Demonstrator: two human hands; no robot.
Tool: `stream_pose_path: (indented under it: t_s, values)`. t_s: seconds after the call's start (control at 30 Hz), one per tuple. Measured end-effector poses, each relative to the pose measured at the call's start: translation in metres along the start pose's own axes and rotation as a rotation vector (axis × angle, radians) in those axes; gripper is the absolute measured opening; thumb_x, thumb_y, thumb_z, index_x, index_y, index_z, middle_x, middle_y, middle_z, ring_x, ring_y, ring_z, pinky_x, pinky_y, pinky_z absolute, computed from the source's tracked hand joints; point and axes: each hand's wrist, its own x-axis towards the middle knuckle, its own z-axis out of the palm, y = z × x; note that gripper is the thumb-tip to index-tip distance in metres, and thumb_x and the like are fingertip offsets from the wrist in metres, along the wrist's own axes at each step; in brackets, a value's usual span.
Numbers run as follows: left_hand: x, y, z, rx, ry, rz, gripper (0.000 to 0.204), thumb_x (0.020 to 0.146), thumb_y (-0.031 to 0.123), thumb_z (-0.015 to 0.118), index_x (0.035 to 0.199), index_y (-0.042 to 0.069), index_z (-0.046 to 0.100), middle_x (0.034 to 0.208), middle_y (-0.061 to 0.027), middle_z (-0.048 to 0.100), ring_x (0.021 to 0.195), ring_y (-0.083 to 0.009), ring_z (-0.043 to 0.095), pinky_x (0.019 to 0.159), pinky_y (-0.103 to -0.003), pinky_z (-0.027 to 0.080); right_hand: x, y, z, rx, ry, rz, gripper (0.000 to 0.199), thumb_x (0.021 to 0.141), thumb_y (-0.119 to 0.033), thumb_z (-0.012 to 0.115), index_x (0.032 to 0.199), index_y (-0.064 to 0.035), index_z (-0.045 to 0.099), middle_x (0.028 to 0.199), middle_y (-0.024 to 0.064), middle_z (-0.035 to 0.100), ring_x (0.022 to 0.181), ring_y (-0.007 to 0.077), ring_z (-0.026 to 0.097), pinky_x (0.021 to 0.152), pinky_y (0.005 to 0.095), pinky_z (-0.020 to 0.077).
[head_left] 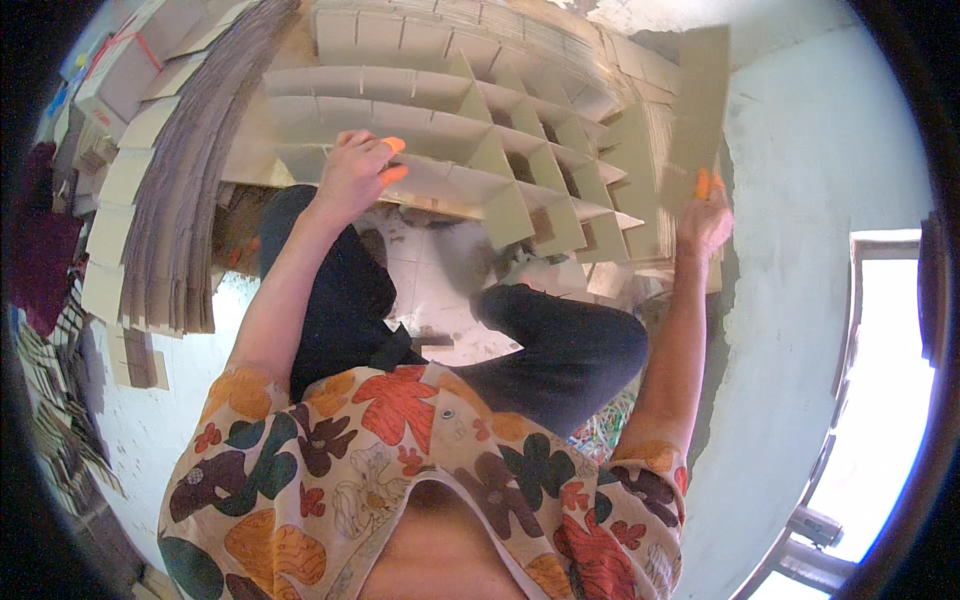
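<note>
In front of me lies a partly assembled cardboard divider grid (530, 160), its long strips running left to right and short slotted pieces crossing them on the right side. My left hand (355, 180) hovers over the grid's near left part, fingers loosely curled, with a gap between the orange-covered thumb and fingertip; nothing shows in it. At the far right my right hand (708, 215) grips the lower end of a cardboard strip (702, 110), which stands up beside the wall. Orange covers are on that hand's fingertips too.
A tall stack of cardboard strips (190, 190) rises at the left, with boxes (120, 75) behind it. More strips (650, 150) stand packed right of the grid. A pale wall (800, 170) closes the right side. My bent legs (560, 345) are under the near edge.
</note>
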Motion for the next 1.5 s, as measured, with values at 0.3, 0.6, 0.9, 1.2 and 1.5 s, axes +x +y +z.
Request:
stream_pose_path:
  t_s: [0.3, 0.6, 0.9, 1.2, 1.5]
  values:
    - [-0.01, -0.018, 0.013, -0.099, 0.003, 0.005, 0.017, 0.068, 0.011, 0.069, 0.083, 0.009, 0.061, 0.071, -0.0056, 0.061, 0.069, -0.0255, 0.056, 0.066, -0.036, 0.04, -0.06, -0.155, -0.035, 0.436, -0.232, -0.463, 0.03, 0.078, -0.013, 0.069, 0.104, -0.0013, 0.063, 0.086, 0.018, 0.065, 0.051, 0.0157, 0.053, 0.051, 0.0305, 0.0436]
    - [-0.007, -0.009, 0.011, -0.064, -0.007, -0.021, 0.017, 0.067, 0.011, 0.069, 0.082, 0.009, 0.061, 0.069, -0.0075, 0.06, 0.069, -0.0267, 0.056, 0.067, -0.036, 0.041, -0.084, -0.188, 0.008, 0.491, -0.339, -0.639, 0.04, 0.073, -0.007, 0.073, 0.109, 0.0035, 0.061, 0.082, 0.0188, 0.066, 0.049, 0.0113, 0.041, 0.048, 0.0281, 0.0408]
    - [-0.008, -0.01, 0.014, -0.038, -0.022, -0.052, 0.015, 0.068, 0.011, 0.069, 0.08, 0.008, 0.061, 0.068, -0.0085, 0.057, 0.072, -0.027, 0.055, 0.066, -0.038, 0.042, -0.086, -0.196, 0.003, 0.484, -0.34, -0.623, 0.034, 0.074, -0.006, 0.072, 0.104, 0.0061, 0.062, 0.094, 0.0223, 0.064, 0.045, 0.0155, 0.039, 0.047, 0.0303, 0.0415]
    - [-0.006, -0.007, 0.007, -0.065, -0.008, 0.001, 0.014, 0.069, 0.01, 0.068, 0.08, 0.009, 0.06, 0.067, -0.0084, 0.057, 0.069, -0.0269, 0.055, 0.068, -0.037, 0.041, -0.092, -0.195, 0.008, 0.57, -0.376, -0.611, 0.032, 0.072, -0.004, 0.072, 0.102, 0.0045, 0.063, 0.059, 0.0168, 0.048, 0.046, 0.0139, 0.031, 0.045, 0.0289, 0.0355]
    - [-0.004, -0.013, 0.014, -0.083, -0.013, 0.017, 0.013, 0.07, 0.009, 0.067, 0.081, 0.009, 0.06, 0.067, -0.0082, 0.055, 0.069, -0.0268, 0.053, 0.067, -0.036, 0.04, -0.074, -0.205, 0.004, 0.633, -0.446, -0.698, 0.041, 0.075, -0.006, 0.069, 0.114, 0.0017, 0.059, 0.062, 0.0225, 0.049, 0.051, 0.021, 0.043, 0.053, 0.0297, 0.0418]
